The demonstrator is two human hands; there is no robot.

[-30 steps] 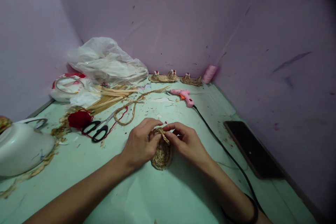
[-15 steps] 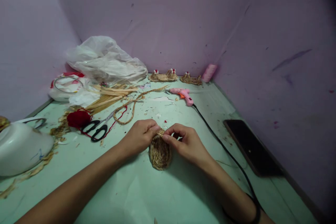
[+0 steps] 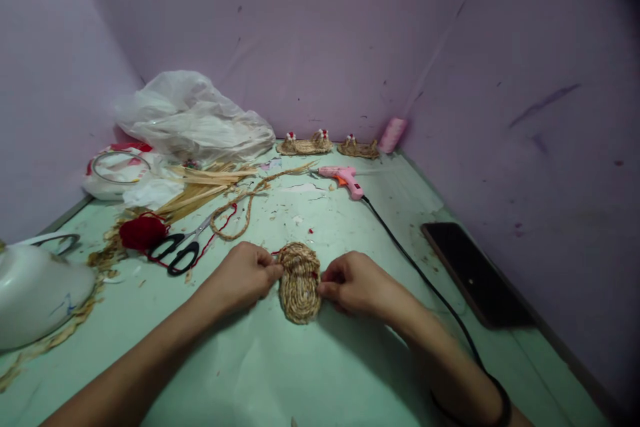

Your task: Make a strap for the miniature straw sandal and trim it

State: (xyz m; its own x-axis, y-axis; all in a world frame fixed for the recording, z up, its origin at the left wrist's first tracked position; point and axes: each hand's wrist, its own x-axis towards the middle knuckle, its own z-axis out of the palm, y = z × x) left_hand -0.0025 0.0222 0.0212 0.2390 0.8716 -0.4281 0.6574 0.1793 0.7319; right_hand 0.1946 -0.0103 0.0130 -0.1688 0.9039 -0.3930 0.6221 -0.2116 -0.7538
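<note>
A small slipper of coiled straw braid [image 3: 299,290] lies in front of me on the pale green tabletop, its strap end pointing away. My left hand [image 3: 249,272] is closed at its left edge, thumb and finger pinched on the side of the strap. At the opposite edge, my right hand [image 3: 357,282] pinches the slipper between thumb and forefinger. A bit of red yarn shows at the strap's upper left, and a red spot sits on its right side. Whether either hand also pinches yarn is hidden by the fingers.
Black-handled scissors [image 3: 184,257] and a red yarn ball [image 3: 143,232] lie left, near a straw braid [image 3: 245,217]. A pink glue gun [image 3: 345,179] trails its cord past a phone [image 3: 475,273] on the right. Decorated straw slippers [image 3: 305,146] stand by the wall.
Both hands have moved apart and nearer, from the slipper's top to its two sides. The strap across the slipper is now uncovered. The view has shifted slightly.
</note>
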